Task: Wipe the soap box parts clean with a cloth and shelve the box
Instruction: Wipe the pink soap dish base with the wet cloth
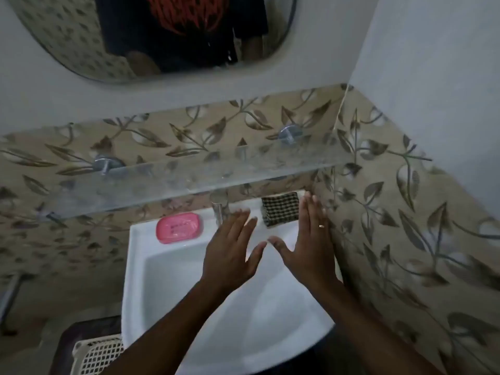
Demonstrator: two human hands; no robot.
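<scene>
**Bare hands spread above the basin, soap box and cloth untouched**

Hovering over a white sink (140,266), both hands are flat, palms down, fingers stretched out and holding nothing. The left hand (230,250) and the right hand (311,239) lie side by side with their thumb tips close together but apart. A ring (321,226) shows on one finger of the right hand.

From the head camera, the pink soap box (179,227) rests closed on the sink's back ledge, well off to the left of the left hand's fingertips. What it holds cannot be told, as the lid covers it. A metal tap (219,209) stands just beyond the left hand's fingers. The checked cloth (281,209), folded, sits on the ledge's right end, just beyond and between the two hands' fingertips, close beside the right hand's fingers. The basin under the palms looks bare.

Above and beyond both hands a glass shelf (189,180) runs along the leaf-patterned tiled wall (405,226), with nothing standing on it. Higher still hangs a mirror (67,36). Down to the left of the left forearm, a pale lattice basket (97,353) shows beside the sink; its contents are not visible.
</scene>
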